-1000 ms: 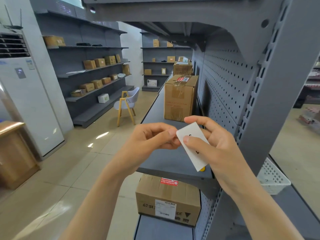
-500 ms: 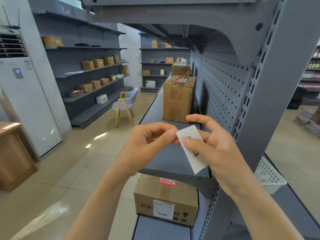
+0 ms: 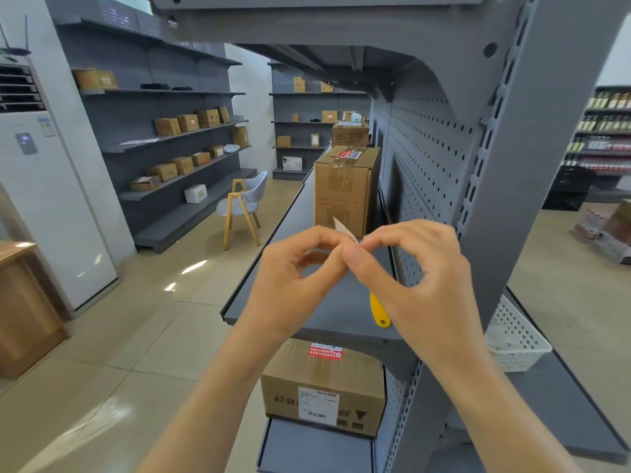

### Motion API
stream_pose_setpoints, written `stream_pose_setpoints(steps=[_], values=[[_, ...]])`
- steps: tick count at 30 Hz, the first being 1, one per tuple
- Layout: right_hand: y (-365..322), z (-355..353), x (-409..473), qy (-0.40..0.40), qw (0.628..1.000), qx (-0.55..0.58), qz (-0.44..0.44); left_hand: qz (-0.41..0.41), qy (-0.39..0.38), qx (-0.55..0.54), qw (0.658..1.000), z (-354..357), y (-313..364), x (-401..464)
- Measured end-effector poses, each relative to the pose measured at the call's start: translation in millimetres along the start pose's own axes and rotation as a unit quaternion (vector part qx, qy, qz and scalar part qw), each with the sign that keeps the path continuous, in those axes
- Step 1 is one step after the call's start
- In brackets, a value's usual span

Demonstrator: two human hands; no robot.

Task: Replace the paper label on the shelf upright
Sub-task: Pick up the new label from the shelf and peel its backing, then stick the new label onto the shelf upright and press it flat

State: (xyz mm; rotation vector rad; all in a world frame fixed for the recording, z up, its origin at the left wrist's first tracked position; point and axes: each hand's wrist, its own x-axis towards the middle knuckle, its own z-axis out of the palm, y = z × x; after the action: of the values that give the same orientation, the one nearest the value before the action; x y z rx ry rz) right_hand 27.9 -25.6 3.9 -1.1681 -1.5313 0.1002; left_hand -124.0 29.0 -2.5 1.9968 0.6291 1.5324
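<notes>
My left hand (image 3: 293, 281) and my right hand (image 3: 420, 288) meet fingertip to fingertip in front of the grey shelf. Between them they pinch a small white paper label (image 3: 343, 228); only its upper corner sticks up above the fingers, edge-on to the camera. The grey slotted shelf upright (image 3: 512, 186) rises just right of my right hand, and no label shows on its face. A yellow plastic tool (image 3: 378, 310) lies on the shelf board beneath my right hand, partly hidden by it.
A tall taped cardboard box (image 3: 345, 189) stands on the shelf board (image 3: 300, 233) behind my hands. Another carton (image 3: 324, 387) sits on the shelf below. A white mesh basket (image 3: 515, 339) is right of the upright. A chair (image 3: 244, 206) stands in the aisle.
The label, held flat and facing me before, has been turned edge-on and mostly covered by the fingertips of both hands. Both hands have drawn closer together.
</notes>
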Motion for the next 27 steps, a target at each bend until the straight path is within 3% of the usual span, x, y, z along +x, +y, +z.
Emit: stream_pose_setpoints(steps=[4,7,14,17,20,24,27], values=[[1.2,-9.5,-2.8,0.011,0.999,0.038,-0.008,0.017,0.001,0.033,0.999,6.9,4.7,-1.2],[1.4,-23.6,-5.5,0.027,0.996,0.082,0.007,-0.003,0.027,-0.014,1.0,13.9,8.5,-1.7],[13.0,-68.0,0.3,0.087,0.971,0.206,0.086,-0.025,0.159,-0.153,0.975,45.3,22.8,6.4],[19.4,-87.3,-2.1,0.112,0.963,0.218,0.109,-0.074,0.24,-0.231,0.94,61.1,39.1,14.2],[26.3,-105.7,-2.2,0.137,0.959,0.214,0.124,-0.118,0.287,-0.223,0.924,72.5,52.5,22.2],[30.7,-122.0,-1.6,0.165,0.968,0.162,0.102,-0.041,0.174,-0.049,0.983,98.7,62.0,17.0],[31.9,-125.0,-0.6,0.169,0.975,0.121,0.075,0.097,0.046,0.119,0.987,117.7,59.9,12.0]])
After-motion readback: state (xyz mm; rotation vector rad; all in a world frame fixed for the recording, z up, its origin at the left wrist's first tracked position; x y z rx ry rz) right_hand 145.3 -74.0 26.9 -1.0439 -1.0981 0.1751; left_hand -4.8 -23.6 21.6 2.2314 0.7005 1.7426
